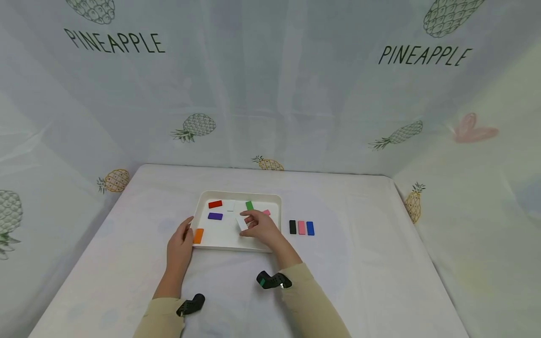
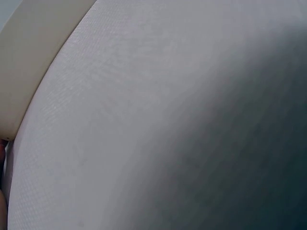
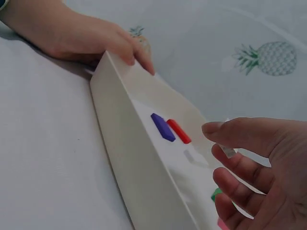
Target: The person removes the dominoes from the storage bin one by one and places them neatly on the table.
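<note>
A shallow white tray (image 1: 236, 244) lies on the table. My left hand (image 1: 181, 246) grips its left wall, fingers over the rim in the right wrist view. Above the tray floor, my right hand (image 1: 262, 229) pinches a small white block (image 1: 242, 224) between thumb and index finger; the other fingers are loosely bent. Inside the tray lie a red block (image 1: 215, 204), a purple block (image 1: 215, 216), an orange block (image 1: 198, 236), a pale block (image 1: 230, 205), a green block (image 1: 249, 205) and a partly hidden pink block (image 1: 266, 212). The left wrist view shows mostly cloth and a dark blur.
To the right of the tray, a black block (image 1: 292, 227), a second pink block (image 1: 301, 227) and a blue block (image 1: 310, 228) stand in a row on the white tablecloth (image 1: 372, 263). A pineapple-printed curtain (image 1: 296, 94) hangs behind the table.
</note>
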A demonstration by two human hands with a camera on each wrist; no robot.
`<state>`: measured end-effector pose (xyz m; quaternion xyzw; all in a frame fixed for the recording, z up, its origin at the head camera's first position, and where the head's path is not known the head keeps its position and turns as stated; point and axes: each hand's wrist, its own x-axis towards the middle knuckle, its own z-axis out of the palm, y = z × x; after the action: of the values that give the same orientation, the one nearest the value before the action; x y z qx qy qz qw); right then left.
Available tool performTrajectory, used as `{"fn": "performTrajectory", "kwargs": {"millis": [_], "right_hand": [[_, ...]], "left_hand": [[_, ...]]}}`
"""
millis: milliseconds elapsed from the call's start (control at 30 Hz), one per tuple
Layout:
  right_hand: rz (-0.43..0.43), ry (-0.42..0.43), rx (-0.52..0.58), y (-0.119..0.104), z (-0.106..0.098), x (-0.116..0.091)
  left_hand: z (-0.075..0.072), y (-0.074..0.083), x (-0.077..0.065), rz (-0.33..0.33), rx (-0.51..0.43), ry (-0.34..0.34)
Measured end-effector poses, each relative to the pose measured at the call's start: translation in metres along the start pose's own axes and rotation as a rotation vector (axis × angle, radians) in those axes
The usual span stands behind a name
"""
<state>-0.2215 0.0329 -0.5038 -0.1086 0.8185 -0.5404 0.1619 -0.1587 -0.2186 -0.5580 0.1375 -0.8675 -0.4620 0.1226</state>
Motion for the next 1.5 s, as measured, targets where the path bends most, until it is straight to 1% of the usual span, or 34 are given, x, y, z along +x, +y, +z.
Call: {"fn": "performTrajectory", "kwargs": {"millis": [300, 467, 633, 767, 833, 900, 967, 1067, 1167, 1400, 1500], "right_hand": [[0.008, 0.092, 0.052, -0.003, -0.025, -0.016], [-0.036, 0.142, 0.071, 0.006, -0.036, -0.024], [-0.042, 0.186, 0.125, 0.015, -0.044, -0.036], [-0.034, 0.198, 0.183, 0.006, -0.056, -0.052], [-0.027, 0.197, 0.191, 0.002, -0.063, -0.059], [-0.026, 0.221, 0.185, 0.01, -0.068, -0.061], [-0.03, 0.241, 0.188, 0.023, -0.074, -0.06], [-0.037, 0.305, 0.185, 0.045, -0.081, -0.057], [-0.034, 0.35, 0.18, 0.052, -0.091, -0.061], [-0.03, 0.431, 0.124, 0.064, -0.115, -0.071], [-0.01, 0.458, 0.096, 0.069, -0.124, -0.074]], "left_hand": [[0.0, -0.002, 0.001, -0.005, -0.006, -0.004], [0.0, -0.002, 0.0, 0.003, -0.012, -0.001], [0.0, -0.001, -0.001, 0.005, -0.017, 0.001], [0.0, -0.001, -0.001, -0.001, -0.017, 0.0], [0.0, -0.001, -0.001, -0.004, -0.016, -0.002], [0.0, -0.001, -0.001, -0.007, -0.018, -0.004], [0.0, -0.002, -0.001, -0.007, -0.019, -0.005], [0.0, -0.003, 0.0, -0.006, -0.019, -0.008], [0.0, -0.005, 0.0, -0.003, -0.022, -0.008], [0.001, -0.005, 0.0, 0.0, -0.031, -0.005], [0.0, -0.005, 0.0, -0.002, -0.026, -0.004]]}}
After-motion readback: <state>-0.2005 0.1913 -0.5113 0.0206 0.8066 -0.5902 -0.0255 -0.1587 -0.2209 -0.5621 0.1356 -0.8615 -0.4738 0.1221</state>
